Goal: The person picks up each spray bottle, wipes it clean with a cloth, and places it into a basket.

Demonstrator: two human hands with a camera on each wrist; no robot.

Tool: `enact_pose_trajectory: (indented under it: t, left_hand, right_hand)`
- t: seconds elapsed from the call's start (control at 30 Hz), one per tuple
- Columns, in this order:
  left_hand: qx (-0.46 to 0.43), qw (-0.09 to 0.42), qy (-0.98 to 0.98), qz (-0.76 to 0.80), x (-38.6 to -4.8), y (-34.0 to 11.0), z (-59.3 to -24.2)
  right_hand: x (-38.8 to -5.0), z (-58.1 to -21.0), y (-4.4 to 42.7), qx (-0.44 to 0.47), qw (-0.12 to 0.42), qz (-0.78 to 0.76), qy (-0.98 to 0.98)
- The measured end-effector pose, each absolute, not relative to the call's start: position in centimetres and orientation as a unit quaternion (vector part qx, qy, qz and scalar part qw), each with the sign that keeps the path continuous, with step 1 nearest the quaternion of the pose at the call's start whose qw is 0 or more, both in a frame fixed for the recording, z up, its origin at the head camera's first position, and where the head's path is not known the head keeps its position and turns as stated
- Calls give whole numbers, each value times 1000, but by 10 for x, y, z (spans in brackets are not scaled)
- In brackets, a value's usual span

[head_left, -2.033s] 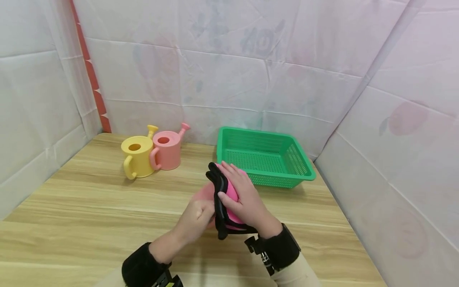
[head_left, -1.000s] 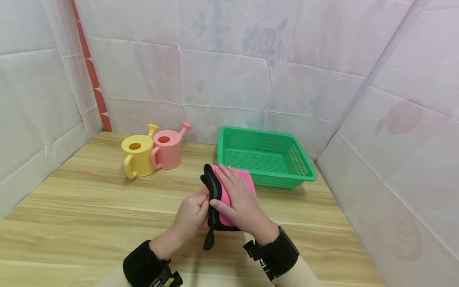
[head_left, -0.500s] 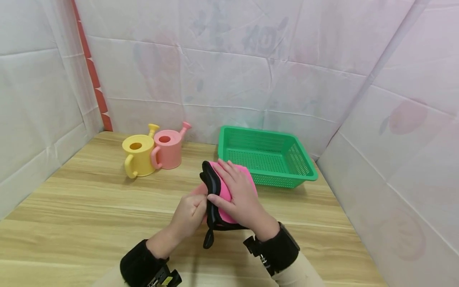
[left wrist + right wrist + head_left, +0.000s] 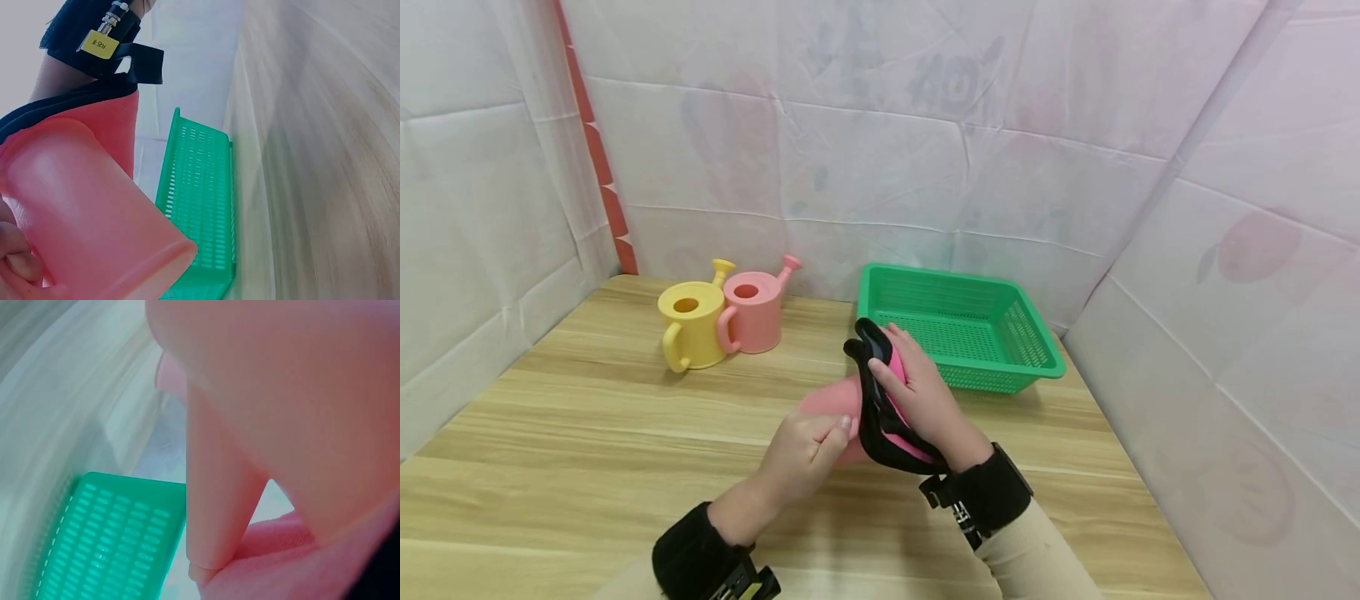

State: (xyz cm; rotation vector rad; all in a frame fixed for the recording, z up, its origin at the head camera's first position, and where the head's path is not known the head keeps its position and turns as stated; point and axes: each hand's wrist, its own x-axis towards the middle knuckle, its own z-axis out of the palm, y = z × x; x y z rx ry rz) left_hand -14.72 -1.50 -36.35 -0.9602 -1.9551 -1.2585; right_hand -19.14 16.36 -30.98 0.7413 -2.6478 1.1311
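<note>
In the head view my left hand (image 4: pixel 801 458) grips the handle of a pink watering can (image 4: pixel 835 402), raised above the table and tilted. My right hand (image 4: pixel 931 408) holds a pink cloth (image 4: pixel 874 427) with black edging against the can's far side, its thumb over the dark border. The left wrist view has the can's smooth body (image 4: pixel 87 212) and open-looking base end, with left fingers (image 4: pixel 19 250) around the handle. Close up in the right wrist view, the spout (image 4: pixel 219 487) runs down to the cloth (image 4: pixel 269 556). The cloth covers part of the can.
A green perforated basket (image 4: pixel 958 367) stands at the back right of the wooden table (image 4: pixel 587 467). Two more watering cans, one yellow (image 4: pixel 700 337) and one pink (image 4: pixel 758 321), stand upright side by side at the back left. White sheeting (image 4: pixel 880 167) encloses the table's back and sides.
The right hand and cloth have shifted right and slightly up, uncovering more of the can's body. The cloth's folded edges now gape apart. The left hand keeps its grip nearly in place.
</note>
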Motion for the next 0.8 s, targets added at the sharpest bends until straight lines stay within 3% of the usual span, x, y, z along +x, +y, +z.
enact_pose_trajectory:
  t: [0.23, 0.57, 0.8]
  left_hand:
    - [-340, 333, -751, -457, -146, -15, -366]
    - [-266, 292, -767, -505, -150, -21, -370]
    - [-253, 293, -761, -520, -153, -24, -372]
  right_hand:
    - [-187, -311, 160, 272, 94, 371, -883]
    - [-161, -312, 137, 326, 169, 236, -900]
    - [-153, -318, 130, 340, 205, 198, -897]
